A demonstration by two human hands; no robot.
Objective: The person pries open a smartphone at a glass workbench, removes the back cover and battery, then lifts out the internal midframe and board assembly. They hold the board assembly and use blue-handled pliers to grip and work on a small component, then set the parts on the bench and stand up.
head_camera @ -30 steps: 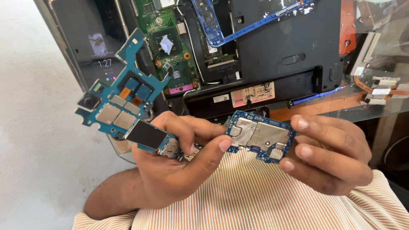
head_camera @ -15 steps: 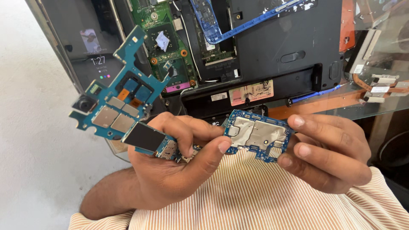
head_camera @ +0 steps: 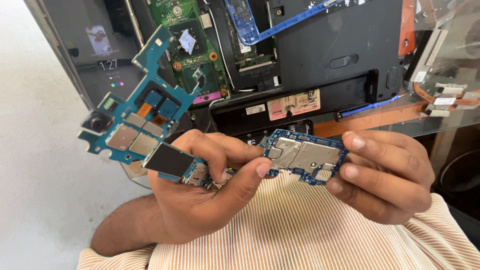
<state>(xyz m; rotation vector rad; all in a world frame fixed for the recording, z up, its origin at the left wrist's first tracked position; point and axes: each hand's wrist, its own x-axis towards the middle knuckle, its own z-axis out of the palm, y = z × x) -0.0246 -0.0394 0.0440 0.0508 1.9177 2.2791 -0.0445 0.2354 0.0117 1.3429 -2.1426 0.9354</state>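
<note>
Small blue circuit board (head_camera: 305,157) is pinched by both hands, left (head_camera: 200,200) and right (head_camera: 385,180). Thin, light, easily broken; best held by its edges.

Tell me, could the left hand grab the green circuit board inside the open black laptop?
Probably not now: the left hand is full, gripping a teal circuit board and pinching a small blue one. The green circuit board lies uncovered beyond.
</note>
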